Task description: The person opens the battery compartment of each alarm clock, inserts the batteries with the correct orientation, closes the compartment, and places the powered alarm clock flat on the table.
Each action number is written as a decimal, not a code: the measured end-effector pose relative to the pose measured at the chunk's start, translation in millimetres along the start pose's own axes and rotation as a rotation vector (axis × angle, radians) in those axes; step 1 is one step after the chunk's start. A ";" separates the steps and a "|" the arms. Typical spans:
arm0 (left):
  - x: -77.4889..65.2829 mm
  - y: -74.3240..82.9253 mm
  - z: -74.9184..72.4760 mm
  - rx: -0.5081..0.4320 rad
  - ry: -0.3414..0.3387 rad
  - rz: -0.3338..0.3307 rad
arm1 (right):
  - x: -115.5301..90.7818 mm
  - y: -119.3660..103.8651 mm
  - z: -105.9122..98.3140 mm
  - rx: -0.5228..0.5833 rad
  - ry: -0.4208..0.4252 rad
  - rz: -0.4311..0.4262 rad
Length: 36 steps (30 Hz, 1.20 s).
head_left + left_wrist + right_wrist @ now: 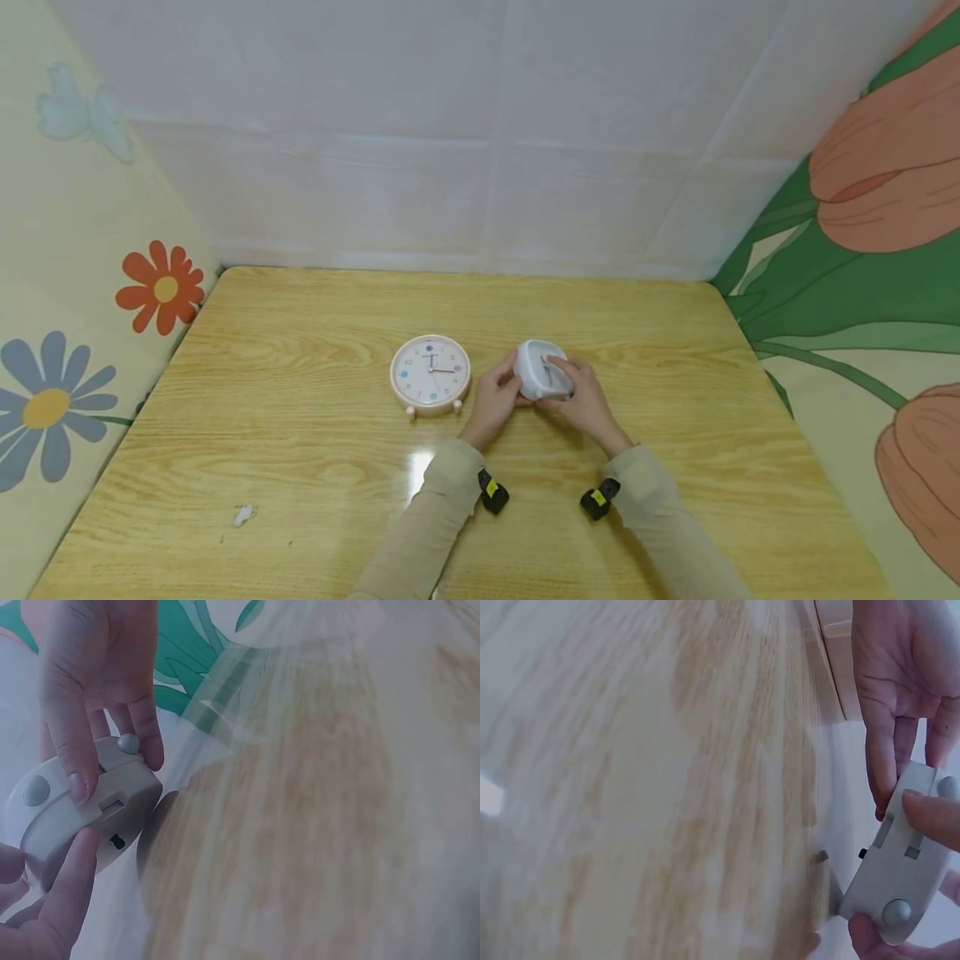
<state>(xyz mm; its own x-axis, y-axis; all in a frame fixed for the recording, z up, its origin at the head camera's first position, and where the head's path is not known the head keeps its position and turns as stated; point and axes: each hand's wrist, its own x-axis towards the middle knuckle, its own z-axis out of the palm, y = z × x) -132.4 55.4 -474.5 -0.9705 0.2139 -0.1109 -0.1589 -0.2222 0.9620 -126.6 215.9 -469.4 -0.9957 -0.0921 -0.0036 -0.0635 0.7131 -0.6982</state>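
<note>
Both hands hold a small white alarm clock (531,372) with rounded corners, tilted above the table. My left hand (492,403) grips its left side. From the right, my right hand (587,403) holds it, one finger laid across the upper face. In the left wrist view the clock's underside (64,814) shows round grey feet, a recessed slot and a small black knob, with the right thumb (81,780) pressed near the slot. A left fingertip (84,844) touches beside it. The right wrist view shows the same underside (889,881) between both hands' fingers.
A round pink clock (431,390) with two small feet lies face up, just left of the left hand. The wooden table (300,467) bears a small white patch (243,516) at front left. A white sheet (420,192) hangs behind, with flower-printed cloths on both sides.
</note>
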 end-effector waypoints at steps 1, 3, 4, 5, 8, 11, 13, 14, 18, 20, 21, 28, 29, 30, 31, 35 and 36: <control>0.0 0.0 -0.1 -0.002 0.000 0.001 | 0.0 0.0 -0.1 -0.001 -0.002 -0.001; -0.4 0.5 -0.4 0.003 0.000 0.000 | -0.2 -0.1 -0.2 -0.003 -0.003 -0.003; -0.4 0.7 -0.6 0.008 0.000 0.003 | -0.2 0.1 -0.2 -0.005 -0.001 -0.006; -0.5 1.0 -0.8 0.013 0.000 0.003 | -0.1 0.6 0.0 -0.008 0.001 -0.009; 3.9 -5.3 -2.8 0.040 0.007 -0.002 | -0.5 1.2 0.5 -0.018 -0.001 -0.005; 10.1 -16.2 -4.6 0.066 0.019 -0.007 | -0.6 2.2 0.7 -0.021 -0.003 -0.001; 14.4 -24.6 -5.9 0.088 0.025 -0.002 | -0.9 2.6 0.6 -0.025 -0.006 -0.004; 14.2 -25.0 -5.9 0.106 0.029 0.004 | -1.2 3.0 0.6 -0.026 -0.005 -0.009; 14.5 -26.7 -6.9 0.186 0.053 0.031 | -2.4 3.9 0.7 -0.027 0.003 -0.034; 14.3 -27.1 -7.3 0.220 0.071 0.047 | -2.7 4.4 0.7 -0.032 0.010 -0.052; 14.3 -27.7 -7.5 0.229 0.080 0.057 | -2.8 4.7 0.9 -0.036 0.013 -0.061; 13.5 -29.3 -7.9 0.303 0.102 0.095 | -2.8 3.9 0.6 -0.057 0.000 -0.030; 13.4 -29.2 -8.0 0.303 0.099 0.091 | -2.6 4.2 0.7 -0.059 -0.002 -0.025; 13.3 -29.0 -8.0 0.299 0.096 0.088 | -2.6 4.5 0.8 -0.060 -0.003 -0.021; 13.2 -28.7 -8.0 0.294 0.095 0.082 | -2.5 4.8 0.9 -0.061 -0.002 -0.022; 12.4 -27.5 -7.5 0.276 0.093 0.077 | -2.2 5.7 1.2 -0.059 0.009 -0.029; 12.4 -27.4 -7.4 0.275 0.095 0.074 | -2.3 5.6 1.1 -0.058 0.010 -0.033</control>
<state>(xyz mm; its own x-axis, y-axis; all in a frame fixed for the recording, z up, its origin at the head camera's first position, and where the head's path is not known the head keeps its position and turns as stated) -141.4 57.1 -504.0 -0.9924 0.1136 -0.0481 -0.0444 0.0350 0.9984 -124.6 219.3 -474.1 -0.9937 -0.1093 0.0265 -0.0999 0.7492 -0.6548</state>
